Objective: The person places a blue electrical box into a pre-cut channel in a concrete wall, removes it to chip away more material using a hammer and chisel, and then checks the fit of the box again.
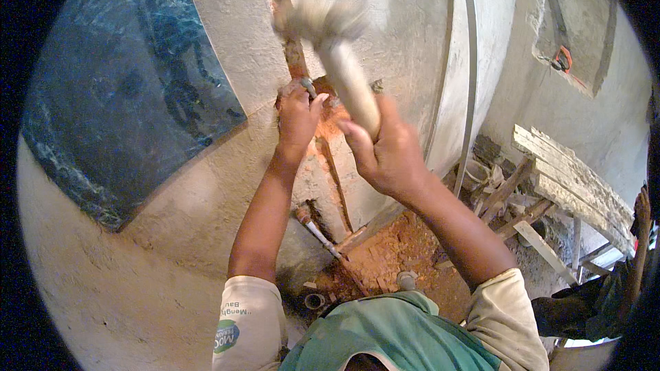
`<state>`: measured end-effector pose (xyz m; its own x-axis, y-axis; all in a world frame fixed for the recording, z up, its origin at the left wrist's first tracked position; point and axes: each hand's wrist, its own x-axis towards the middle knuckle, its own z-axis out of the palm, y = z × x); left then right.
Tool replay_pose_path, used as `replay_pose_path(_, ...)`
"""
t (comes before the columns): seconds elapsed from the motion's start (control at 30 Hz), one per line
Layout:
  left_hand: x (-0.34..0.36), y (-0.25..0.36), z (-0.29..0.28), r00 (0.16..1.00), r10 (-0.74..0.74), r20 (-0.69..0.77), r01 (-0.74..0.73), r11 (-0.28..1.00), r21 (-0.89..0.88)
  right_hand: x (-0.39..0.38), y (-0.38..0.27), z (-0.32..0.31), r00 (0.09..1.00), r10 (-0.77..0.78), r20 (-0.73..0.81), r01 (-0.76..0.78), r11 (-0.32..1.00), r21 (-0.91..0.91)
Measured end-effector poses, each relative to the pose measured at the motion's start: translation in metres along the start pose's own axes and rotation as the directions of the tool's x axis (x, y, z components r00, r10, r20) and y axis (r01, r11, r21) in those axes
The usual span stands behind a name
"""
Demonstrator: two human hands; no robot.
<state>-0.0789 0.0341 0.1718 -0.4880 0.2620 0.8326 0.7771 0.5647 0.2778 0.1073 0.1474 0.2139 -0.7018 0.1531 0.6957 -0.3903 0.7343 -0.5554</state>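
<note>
Right hand (392, 154) clamped around pale handle of hammer (346, 72), blurred head above left hand (300, 120); left hand closed around short metal chisel (308, 87), end showing beside thumb, at groove (294, 58) in wall (405, 20).

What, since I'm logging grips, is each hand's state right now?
Left hand: closed on a grayish tool, possibly a chisel, mostly hidden.
Right hand: closed around the pale handle of a hammer, its head blurred.
</note>
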Motion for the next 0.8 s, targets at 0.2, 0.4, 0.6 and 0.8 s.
replay_pose_path(0.2, -0.006, -0.018, 0.006, 0.912, 0.333, -0.241, -0.27, 0.927, 0.26, 0.001, -0.004, -0.009, 0.979, 0.08, 0.185, -0.072, 0.996, -0.054)
replay_pose_path(0.4, -0.004, -0.004, 0.006, 0.999, 0.023, 0.022, -0.025, 0.997, 0.079, 0.0, 0.006, 0.0, 0.992, 0.079, 0.1, -0.073, 0.996, -0.058)
replay_pose_path(0.6, -0.011, 0.005, 0.005, 0.988, 0.14, -0.072, -0.142, 0.99, -0.025, -0.039, 0.03, 0.001, 0.931, 0.257, 0.261, -0.238, 0.966, -0.1)
replay_pose_path(0.8, 0.002, 0.02, -0.013, 0.955, 0.093, 0.283, -0.098, 0.995, 0.005, -0.059, 0.019, -0.045, 0.939, 0.339, 0.065, -0.343, 0.935, 0.084)
